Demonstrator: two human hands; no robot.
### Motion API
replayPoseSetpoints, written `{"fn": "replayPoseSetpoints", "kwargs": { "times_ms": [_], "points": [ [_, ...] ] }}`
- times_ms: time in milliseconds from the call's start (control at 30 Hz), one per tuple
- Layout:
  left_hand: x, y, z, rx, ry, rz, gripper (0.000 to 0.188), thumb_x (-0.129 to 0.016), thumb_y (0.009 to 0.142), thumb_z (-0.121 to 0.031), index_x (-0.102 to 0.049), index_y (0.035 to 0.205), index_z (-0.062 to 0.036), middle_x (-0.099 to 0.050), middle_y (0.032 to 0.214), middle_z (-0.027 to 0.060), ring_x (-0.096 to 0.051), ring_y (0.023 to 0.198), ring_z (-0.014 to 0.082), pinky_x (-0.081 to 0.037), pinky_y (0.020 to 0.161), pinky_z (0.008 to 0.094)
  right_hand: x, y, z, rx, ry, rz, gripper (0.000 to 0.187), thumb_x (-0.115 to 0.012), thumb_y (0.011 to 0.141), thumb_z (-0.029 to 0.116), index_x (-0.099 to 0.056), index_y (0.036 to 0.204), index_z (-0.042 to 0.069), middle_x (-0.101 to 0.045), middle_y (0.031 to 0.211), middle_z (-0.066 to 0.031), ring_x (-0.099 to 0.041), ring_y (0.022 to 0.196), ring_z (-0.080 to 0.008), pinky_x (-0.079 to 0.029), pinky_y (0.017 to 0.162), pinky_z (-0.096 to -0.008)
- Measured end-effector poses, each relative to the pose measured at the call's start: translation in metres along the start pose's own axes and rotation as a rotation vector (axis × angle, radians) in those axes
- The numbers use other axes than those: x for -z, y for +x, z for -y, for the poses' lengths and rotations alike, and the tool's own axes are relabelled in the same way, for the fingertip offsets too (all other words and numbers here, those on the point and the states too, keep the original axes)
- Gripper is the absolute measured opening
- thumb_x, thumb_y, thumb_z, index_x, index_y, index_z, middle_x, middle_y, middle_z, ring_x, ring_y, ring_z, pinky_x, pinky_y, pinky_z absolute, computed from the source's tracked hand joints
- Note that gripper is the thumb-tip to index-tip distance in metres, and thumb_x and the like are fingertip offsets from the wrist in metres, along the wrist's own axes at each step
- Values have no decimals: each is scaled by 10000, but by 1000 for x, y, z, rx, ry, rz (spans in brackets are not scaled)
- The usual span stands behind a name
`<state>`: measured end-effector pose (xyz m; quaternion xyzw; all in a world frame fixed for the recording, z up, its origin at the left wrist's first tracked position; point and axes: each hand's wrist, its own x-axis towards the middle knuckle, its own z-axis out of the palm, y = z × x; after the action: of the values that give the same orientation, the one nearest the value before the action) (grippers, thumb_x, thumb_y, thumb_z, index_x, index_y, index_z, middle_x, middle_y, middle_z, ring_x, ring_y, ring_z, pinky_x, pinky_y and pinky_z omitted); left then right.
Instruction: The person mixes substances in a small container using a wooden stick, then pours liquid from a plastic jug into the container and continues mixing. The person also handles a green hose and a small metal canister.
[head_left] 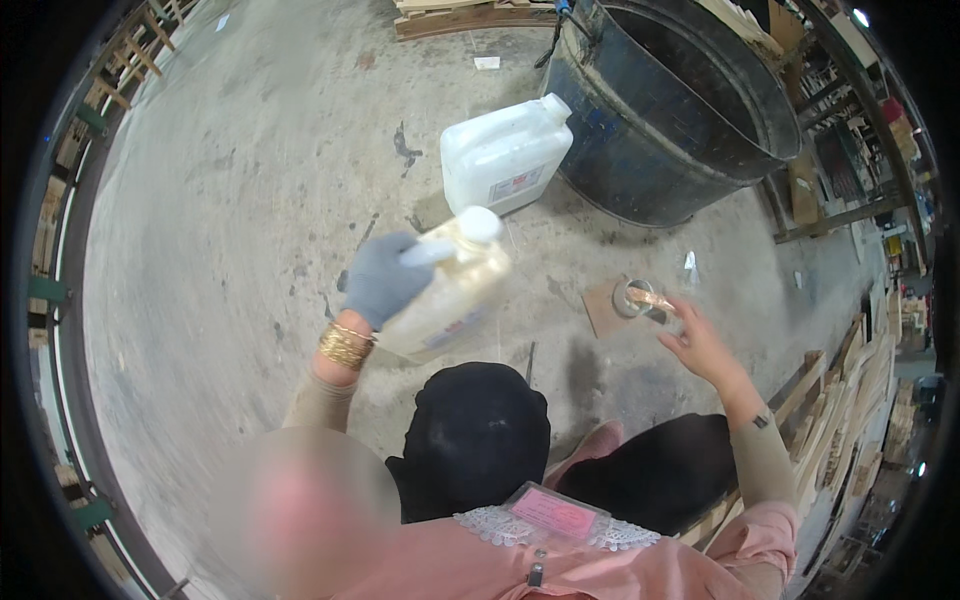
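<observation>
1. Fingers first. L hand (383, 278), grey glove, is curled round the handle (428, 252) of a cloudy plastic jug (450, 310), pressed together far as I can tell (bit blurry tbh). R hand (704, 345) is bare: thumb hangs apart from the index finger, fingertips right by a tan strip (648, 297) at a small round cup (621, 302). Idk if they pinch it or just touch it, can't tell.

2. Where stuff is: jug's in front of the person, a bit left of centre, leaning w/ its white cap (479, 225) end up and to the right. Cap looks on. Cup's off to the right, on a brown square (600, 312) on the floor. Can't see what's in it.

3. Step in hand imo: handling the jug w/ one hand while the other minds the cup. They're well apart rn.

4. Next move prob calls for a firm L grip b/c the jug looks bulky, plus a light, steady R hand so the cup doesn't tip.

5. Further out: 2nd white jug (505, 160) standing just past the first, near a big dark drum (610, 140). Scrap of clear plastic (690, 265) beyond the R hand, timber strips (840, 430) along the right side, concrete floor (250, 200) under it all.
</observation>
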<state>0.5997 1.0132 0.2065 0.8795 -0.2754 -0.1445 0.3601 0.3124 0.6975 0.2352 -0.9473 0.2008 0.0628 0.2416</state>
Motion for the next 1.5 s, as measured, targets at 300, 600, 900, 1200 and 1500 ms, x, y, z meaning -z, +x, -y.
{"fn": "replayPoseSetpoints", "kwargs": {
  "times_ms": [300, 600, 900, 1200, 1500],
  "points": [
    [69, 103, 47, 136, 175, -215, 270, -633, 601, -188, -633, 791, 5, -623, 685, 161, -614, 628, 253, -476, 612, 327, 10, -64, -59, -486, 197, 143, 399, -642, 760, 172, -525, 1108, 15, -611, 900, -173, -619, 714, -274, -493, 649, -348],
    [69, 258, 18, -100, 37, -271, 303, -663, 582, -197, -624, 786, 23, -612, 648, 140, -576, 575, 188, -461, 569, 300, 14, -63, -58, -541, 239, 126, 325, -602, 792, 241, -591, 1015, 5, -633, 841, -141, -614, 706, -222, -481, 638, -325],
    [-11, 329, -8, -321, 39, -91, 347, -623, 695, -281, -602, 986, -93, -636, 837, 147, -600, 790, 291, -459, 731, 359, 43, 233, 70, 112, 252, -178, 339, -582, 815, 279, -591, 963, -26, -610, 773, -187, -602, 693, -276, -457, 622, -357],
    [-37, 236, -22, -457, 282, -237, 419, -603, 753, -407, -562, 1084, -153, -525, 1108, 152, -536, 977, 326, -453, 785, 403, 14, 332, 108, -314, -62, -135, 648, -408, 811, 610, -637, 1017, 39, -615, 1035, -144, -562, 1020, -301, -438, 853, -389],
    [-69, 205, -44, -354, 232, -105, 442, -572, 768, -477, -584, 951, -75, -621, 806, 173, -594, 765, 345, -460, 690, 423, -10, 334, 87, -44, 0, -458, 632, -506, 720, 592, -664, 805, -14, -633, 795, -216, -608, 791, -375, -481, 702, -438]
  ]
}}
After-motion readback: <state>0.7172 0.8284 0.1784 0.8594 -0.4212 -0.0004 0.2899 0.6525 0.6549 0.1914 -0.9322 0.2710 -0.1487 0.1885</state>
